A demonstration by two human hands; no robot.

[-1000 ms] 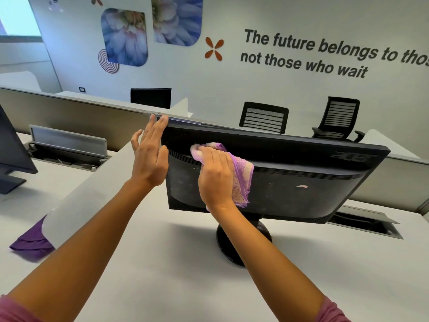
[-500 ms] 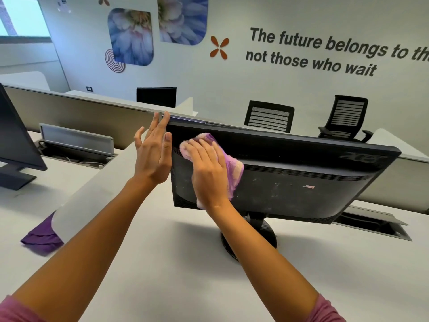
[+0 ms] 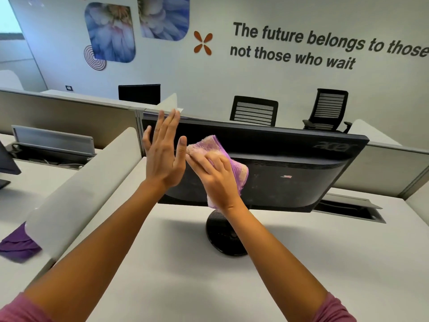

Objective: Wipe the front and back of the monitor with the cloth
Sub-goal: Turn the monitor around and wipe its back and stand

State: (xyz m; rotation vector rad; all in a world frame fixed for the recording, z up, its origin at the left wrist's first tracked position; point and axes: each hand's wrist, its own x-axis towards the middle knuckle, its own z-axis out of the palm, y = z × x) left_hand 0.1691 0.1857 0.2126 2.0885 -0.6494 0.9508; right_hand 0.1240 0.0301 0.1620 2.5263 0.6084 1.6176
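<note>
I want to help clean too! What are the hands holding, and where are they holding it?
The right hand presses the pink and purple cloth flat against the back of the monitor, fingers spread over the cloth's middle. The left hand lies open at the monitor's left edge, gripping nothing.

Table [image 3: 162, 275]: white, stretching out in front of me.
Monitor [image 3: 290, 163]: standing on its round black base [image 3: 222, 238].
Purple cloth [image 3: 18, 247]: lying at my left, beside the white divider [image 3: 76, 182].

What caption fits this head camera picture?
Right hand presses a purple cloth on the monitor's back; left hand steadies its edge.
</note>
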